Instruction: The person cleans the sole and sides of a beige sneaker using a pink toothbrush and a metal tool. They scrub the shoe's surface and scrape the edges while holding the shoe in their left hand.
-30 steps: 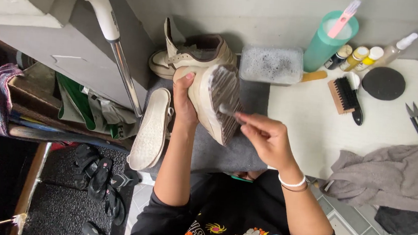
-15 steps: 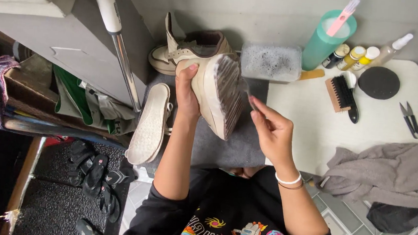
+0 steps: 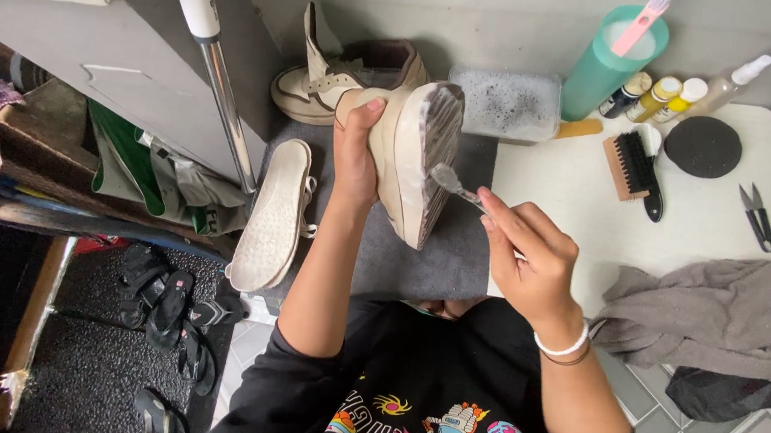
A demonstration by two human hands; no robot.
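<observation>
My left hand (image 3: pixel 354 159) grips a cream sneaker (image 3: pixel 413 159) on its side, sole turned to the right. My right hand (image 3: pixel 529 255) holds a small clear brush (image 3: pixel 454 185) whose head touches the grey, dirty sole. Both hands hover above a grey mat (image 3: pixel 455 259). A second cream sneaker (image 3: pixel 341 80) stands behind on the mat, and a white insole (image 3: pixel 271 217) lies at the mat's left edge.
A white table (image 3: pixel 697 214) at right carries a black-bristled wooden brush (image 3: pixel 632 164), a black round pad (image 3: pixel 703 147), small scissors (image 3: pixel 757 216), little bottles (image 3: pixel 656 96), a teal cup (image 3: pixel 610 65) and a grey cloth (image 3: pixel 717 311). A soapy tub (image 3: pixel 503 102) sits behind. Sandals (image 3: pixel 168 305) lie on the floor at left.
The sneaker has tilted so the sole faces more to the right. My right hand has dropped back and brought the brush head onto the sole's middle.
</observation>
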